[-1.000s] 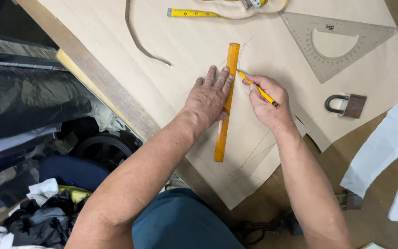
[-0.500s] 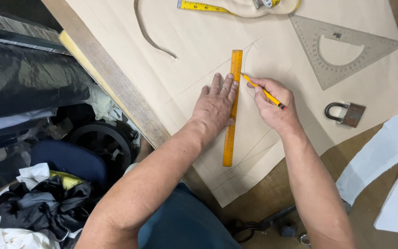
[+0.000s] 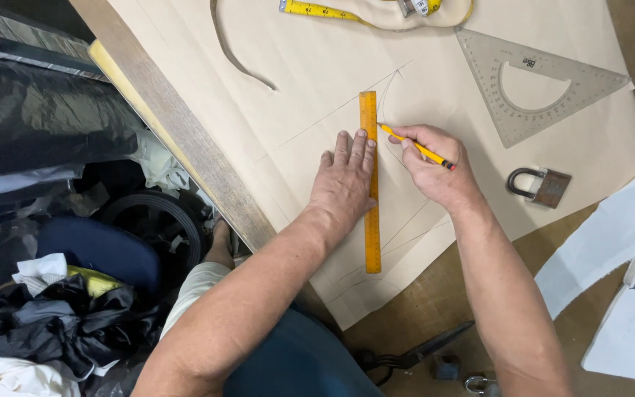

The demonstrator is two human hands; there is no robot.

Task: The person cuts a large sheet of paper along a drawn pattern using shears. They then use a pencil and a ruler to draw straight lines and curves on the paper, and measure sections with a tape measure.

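**On the pattern paper: ruler pinned, pencil at its edge**

Across the tan pattern paper (image 3: 317, 81) an orange ruler (image 3: 370, 220) lies lengthwise, pressed flat under the left hand (image 3: 345, 182), fingers spread. The right hand (image 3: 435, 165) pinches a yellow pencil (image 3: 414, 146), tip touching the ruler's right edge. Nearby sit a clear set square (image 3: 531, 110), a padlock (image 3: 542, 185) and a yellow tape measure (image 3: 317, 9).
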